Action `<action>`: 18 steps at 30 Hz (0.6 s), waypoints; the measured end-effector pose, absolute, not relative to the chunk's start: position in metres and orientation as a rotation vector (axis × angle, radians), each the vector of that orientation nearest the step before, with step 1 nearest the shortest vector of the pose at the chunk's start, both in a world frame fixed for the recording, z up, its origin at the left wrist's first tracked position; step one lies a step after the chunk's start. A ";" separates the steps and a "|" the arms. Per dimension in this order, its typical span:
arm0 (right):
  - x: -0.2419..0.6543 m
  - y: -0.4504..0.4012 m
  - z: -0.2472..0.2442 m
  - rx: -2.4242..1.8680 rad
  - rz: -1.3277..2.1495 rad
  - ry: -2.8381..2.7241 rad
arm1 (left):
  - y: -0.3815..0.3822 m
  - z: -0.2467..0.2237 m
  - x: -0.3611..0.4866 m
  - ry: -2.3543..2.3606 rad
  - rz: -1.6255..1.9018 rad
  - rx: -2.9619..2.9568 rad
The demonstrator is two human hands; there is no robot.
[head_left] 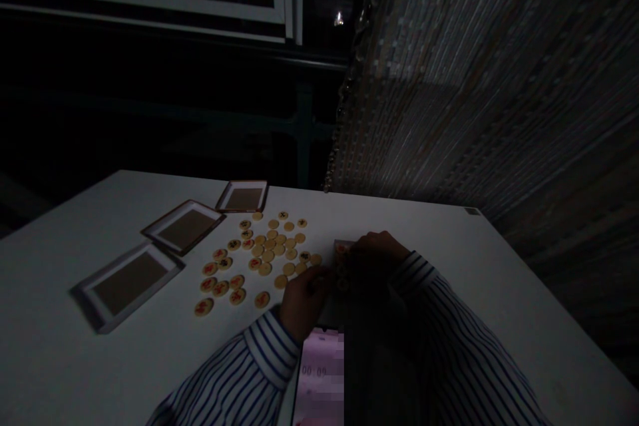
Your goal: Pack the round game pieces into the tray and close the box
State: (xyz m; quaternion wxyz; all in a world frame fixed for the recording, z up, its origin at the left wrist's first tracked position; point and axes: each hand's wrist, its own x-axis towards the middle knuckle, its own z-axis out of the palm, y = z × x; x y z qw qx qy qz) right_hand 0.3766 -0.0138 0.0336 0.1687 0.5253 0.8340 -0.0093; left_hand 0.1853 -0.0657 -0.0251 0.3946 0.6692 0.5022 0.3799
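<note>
My left hand [305, 299] is closed at the left side of a small box [344, 241], its thumb and fingers curled together; what they hold, if anything, does not show. Over the box's right part, my right hand [379, 247] bends down with its fingers curled in shadow, and I cannot make out what is in them. Several Chinese chess pieces [342, 265] lie in the box in a column along its left side. To the left, many loose Chinese chess pieces [269, 244] are spread on the white table [200, 359], some showing red or black characters, others plain.
Three shallow box parts [182, 227] stand in a slanting row on the left of the table. A lit phone [319, 373] with a timer lies in front of my left hand. A bead curtain [424, 80] hangs beyond the table at the right. The scene is dim.
</note>
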 end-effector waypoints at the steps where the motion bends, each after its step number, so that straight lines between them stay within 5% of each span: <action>1: 0.377 -0.014 0.034 1.497 -0.028 2.367 | -0.066 -0.025 0.185 1.281 0.957 1.701; 18: 0.376 -0.014 0.038 1.491 -0.053 2.352 | -0.064 -0.035 0.185 1.304 0.985 1.706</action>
